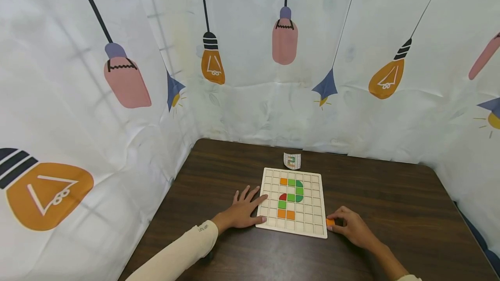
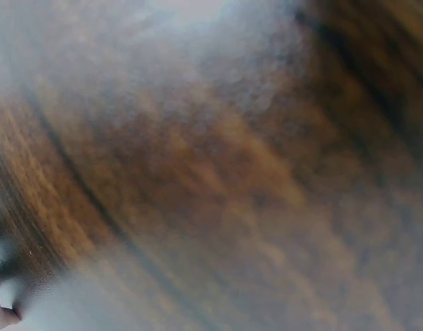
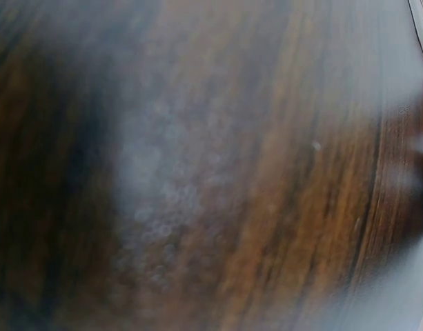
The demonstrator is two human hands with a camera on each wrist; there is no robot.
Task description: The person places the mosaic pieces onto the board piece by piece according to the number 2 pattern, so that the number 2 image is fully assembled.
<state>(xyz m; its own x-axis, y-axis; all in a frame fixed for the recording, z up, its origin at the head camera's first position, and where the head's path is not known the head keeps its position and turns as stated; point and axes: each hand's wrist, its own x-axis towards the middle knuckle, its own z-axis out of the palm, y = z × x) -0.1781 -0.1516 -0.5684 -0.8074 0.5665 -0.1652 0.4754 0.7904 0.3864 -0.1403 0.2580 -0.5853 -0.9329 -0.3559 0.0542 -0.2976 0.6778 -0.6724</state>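
A pale gridded board (image 1: 310, 211) lies on the dark table in the head view. On it sit orange squares (image 1: 291, 215), green squares (image 1: 282, 204), dark green rounded pieces (image 1: 299, 198) and one red rounded piece (image 1: 283, 196). My left hand (image 1: 243, 212) rests with spread fingers at the board's left edge, thumb and a fingertip over its rim. Beside the lower right edge, my right hand (image 1: 351, 227) pinches an orange tile (image 1: 330, 222) between thumb and fingers. Both wrist views show mostly blurred tabletop.
A small card (image 1: 292, 161) with a printed coloured grid figure stands or lies behind the board. The brown wooden table (image 1: 390, 194) extends to both sides. White cloth (image 1: 242, 112) printed with lamps hangs behind and to the left.
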